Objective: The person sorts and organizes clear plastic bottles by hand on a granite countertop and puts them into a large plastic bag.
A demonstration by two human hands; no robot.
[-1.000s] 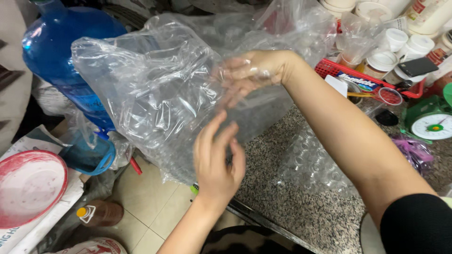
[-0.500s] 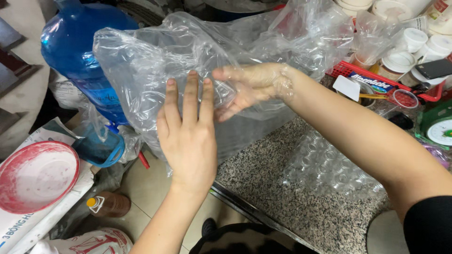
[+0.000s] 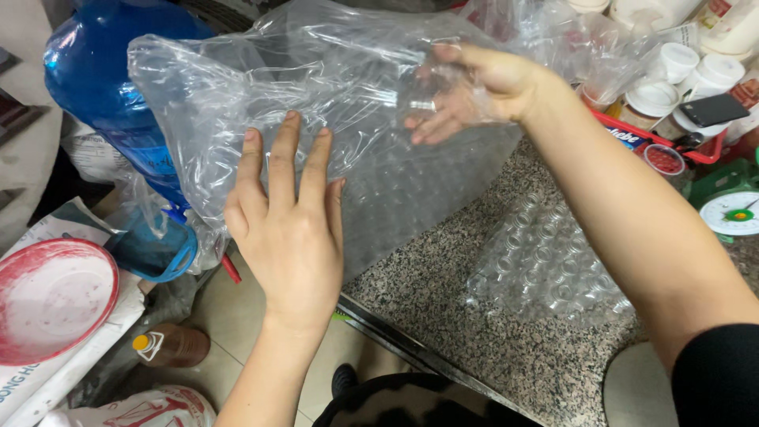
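**Two hands on a clear plastic bag over the table edge**

A large clear plastic bag (image 3: 316, 103) is held up above the near edge of the speckled granite table (image 3: 443, 316), crumpled and spread wide. The left hand (image 3: 288, 229) lies flat against the bag's outer face, fingers straight and a little apart, gripping nothing. The right hand (image 3: 474, 91) is reaching into the bag from the right, its fingers loosely curled and seen through the film; whether they pinch the plastic I cannot tell. A sheet of bubble wrap (image 3: 545, 261) lies on the table under the right forearm. Behind the bag on the left stands a big blue water bottle (image 3: 111, 87). Lower left, a red-rimmed round lid (image 3: 51, 296) rests on sacks, near a small brown bottle (image 3: 170, 344) on the floor. At the far right stand white cups (image 3: 700, 75), a red tray (image 3: 696, 154) and a green kitchen scale (image 3: 735, 205).
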